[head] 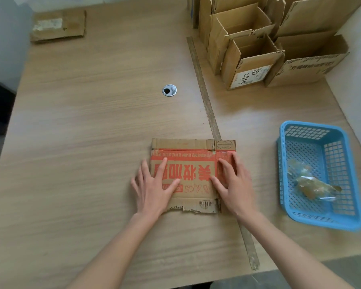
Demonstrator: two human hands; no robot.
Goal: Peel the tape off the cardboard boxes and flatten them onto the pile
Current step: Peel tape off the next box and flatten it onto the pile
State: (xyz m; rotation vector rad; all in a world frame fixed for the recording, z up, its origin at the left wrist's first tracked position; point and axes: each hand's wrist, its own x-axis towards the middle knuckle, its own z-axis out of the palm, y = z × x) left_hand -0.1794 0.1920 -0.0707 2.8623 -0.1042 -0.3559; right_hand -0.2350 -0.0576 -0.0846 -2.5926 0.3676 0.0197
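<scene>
Cardboard box, flattened and printed in red, is lying on the tabletop near its front edge, its far right corner overlapping a long strip that is running across the wood; both hands are pressing down on it with fingers spread and straight; the left hand is resting on the box's left edge, partly on the wood; the right hand is covering the right edge, where glossy tape is showing just beyond the fingertips; the near flap is torn and ragged, with a barcode by the right corner. A pile of flat cardboard is sitting at the far left corner, well apart from the box; open boxes are standing upright in a cluster at the far right; a blue basket is sitting to the right of the hands, holding crumpled tape; a metal grommet is set into the tabletop between the box and the far edge.
</scene>
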